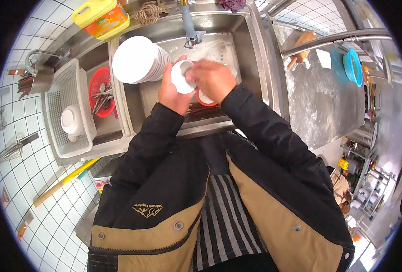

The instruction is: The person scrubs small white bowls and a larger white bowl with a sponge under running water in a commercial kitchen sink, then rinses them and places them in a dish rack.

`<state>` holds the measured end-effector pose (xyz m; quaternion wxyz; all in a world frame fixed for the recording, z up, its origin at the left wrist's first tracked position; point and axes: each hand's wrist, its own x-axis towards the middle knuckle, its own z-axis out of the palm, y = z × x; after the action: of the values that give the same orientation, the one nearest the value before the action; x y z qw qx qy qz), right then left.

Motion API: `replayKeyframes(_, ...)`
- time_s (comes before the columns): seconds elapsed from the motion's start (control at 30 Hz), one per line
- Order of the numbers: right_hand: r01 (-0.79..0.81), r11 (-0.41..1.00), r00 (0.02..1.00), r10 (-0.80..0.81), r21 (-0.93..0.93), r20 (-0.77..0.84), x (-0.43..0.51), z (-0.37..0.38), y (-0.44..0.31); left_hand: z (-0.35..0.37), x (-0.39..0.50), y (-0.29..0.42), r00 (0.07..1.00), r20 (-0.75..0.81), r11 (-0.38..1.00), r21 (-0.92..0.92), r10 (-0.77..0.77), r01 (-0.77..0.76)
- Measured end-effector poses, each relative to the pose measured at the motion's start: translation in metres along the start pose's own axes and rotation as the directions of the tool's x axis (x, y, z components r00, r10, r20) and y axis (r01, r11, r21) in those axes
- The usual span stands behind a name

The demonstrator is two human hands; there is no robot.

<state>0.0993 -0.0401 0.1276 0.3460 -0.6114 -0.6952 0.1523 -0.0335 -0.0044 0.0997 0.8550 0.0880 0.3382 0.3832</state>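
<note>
My left hand (172,93) grips a small white bowl (179,79) by its side, above a stainless steel sink basin (248,47). Against the bowl's inside and right edge are the fingers of my right hand (214,76). They are blurred, and whether they hold anything is hidden. A tall stack of white plates (133,59) leans in the basin just left of my hands. Under my right wrist, a red container (211,104) with a white dish (206,97) in it shows partly. Dark slender sticks (204,112) lie along the basin's near side.
A grey faucet (188,25) reaches over the basin from behind. In the left basin are a white plastic basket (90,136) with white bowls (72,119) and a red basket (95,81) of cutlery. Rightward stands a metal table (323,108) with a rolling pin (302,47).
</note>
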Motion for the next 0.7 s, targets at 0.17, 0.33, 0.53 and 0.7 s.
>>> replayKeyframes(0.17, 0.031, 0.964, 0.999, -0.037, 0.263, 0.02, -0.008, 0.004, -0.006, -0.001, 0.001, 0.01, 0.982, 0.188, 0.997, -0.078, 0.015, 0.0)
replayKeyframes(0.33, 0.085, 0.983, 0.994, -0.072, -0.163, 0.08, -0.013, -0.006, -0.004, -0.011, 0.0, 0.015, 0.992, 0.12, 0.999, -0.033, -0.04, 0.044)
replayKeyframes(0.53, 0.037, 0.977, 0.999, -0.031, 0.212, -0.028, -0.011, 0.0, -0.022, -0.001, -0.003, 0.014, 0.957, 0.289, 0.989, -0.136, -0.024, 0.066)
replayKeyframes(0.7, 0.042, 0.988, 0.992, -0.059, -0.15, -0.11, -0.008, -0.013, -0.016, 0.004, -0.006, 0.015, 0.985, 0.136, 0.982, -0.146, -0.102, 0.122)
